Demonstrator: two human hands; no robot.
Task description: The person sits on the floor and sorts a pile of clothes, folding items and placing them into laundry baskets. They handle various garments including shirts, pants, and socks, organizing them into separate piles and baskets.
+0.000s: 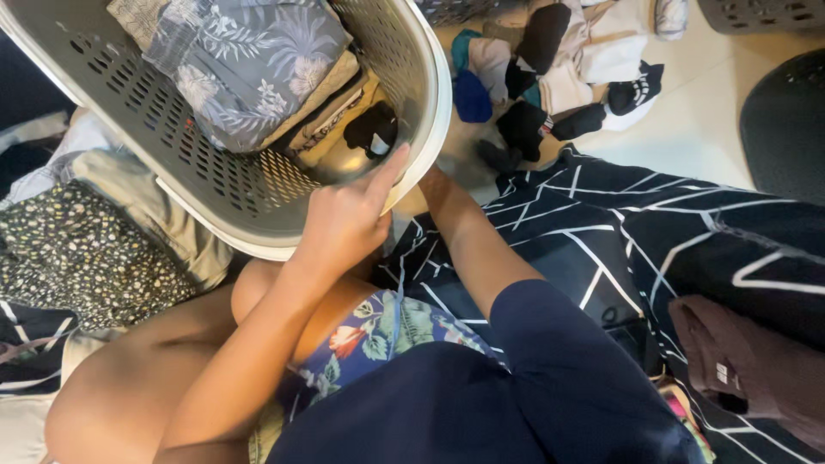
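Observation:
A grey perforated laundry basket [215,185] lies tipped toward me against my knees. Inside it are a grey palm-print garment [245,64], beige folded clothes [331,99] and a black sock [371,129]. My left hand [344,223] grips the basket's near rim, one finger stretched up along the edge. My right forearm reaches past the rim, and my right hand [432,182] is mostly hidden behind the basket's outer wall, so I cannot tell its grip.
A heap of socks and small clothes [559,77] lies on the pale floor beyond. A dark blanket with white lines [653,232] covers the right side, with a maroon garment [739,361] on it. A dotted dark cloth [69,258] lies at left. Another basket [765,13] stands top right.

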